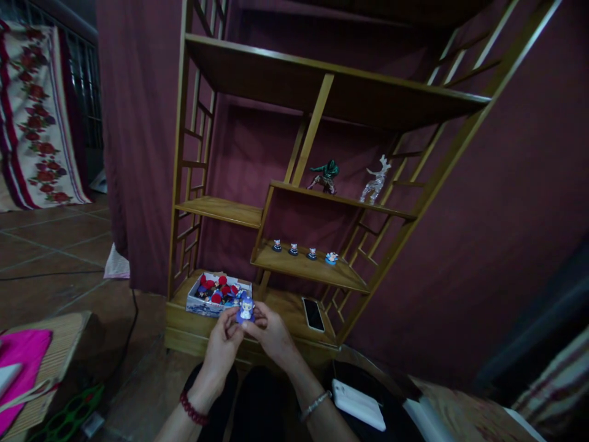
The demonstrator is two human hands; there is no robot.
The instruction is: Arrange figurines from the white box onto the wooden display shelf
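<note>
Between both hands, in front of the wooden shelf unit, I hold a small white and purple figurine (246, 309) upright. The fingers of my left hand (223, 339) grip its left side, and my right hand (270, 333) pinches it from the right. Just behind the hands, a patterned cardboard box (200, 306) on the bottom shelf holds many small figures with red, blue and dark parts. On the shelf above, several small figurines (293, 249) stand in a row, the rightmost one (331, 258) on a light blue base.
A dark figure (326, 177) and a clear deer figurine (376, 180) stand on a higher shelf. A phone (313, 314) lies at the bottom shelf's right. White device (358, 404) is at lower right; green scissors-like handles (69, 417) and pink cloth (25, 368) are lower left.
</note>
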